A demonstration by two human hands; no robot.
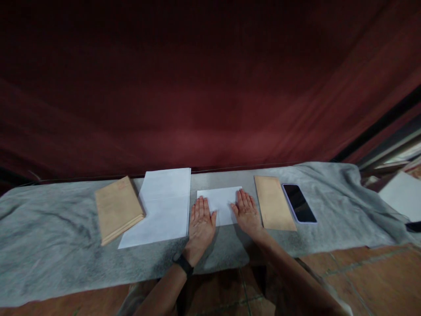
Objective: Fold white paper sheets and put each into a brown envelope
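A small white sheet of paper (221, 202), which looks folded, lies flat on the grey cloth in front of me. My left hand (201, 223) rests flat on its left end, fingers stretched out. On the right end lies my right hand (246, 212), also flat with its fingers extended. Both palms face down and neither hand grips anything. Just left of my left hand is a stack of larger white paper (164, 206). A single brown envelope (274, 202) lies close to the right of my right hand.
A stack of brown envelopes (118, 206) overlaps the white stack's left edge. Beyond the single envelope lies a phone (300, 203) with a dark screen. The grey cloth (59, 232) covers a long narrow surface before a dark red backdrop (204, 109). Tiled floor (368, 267) shows below.
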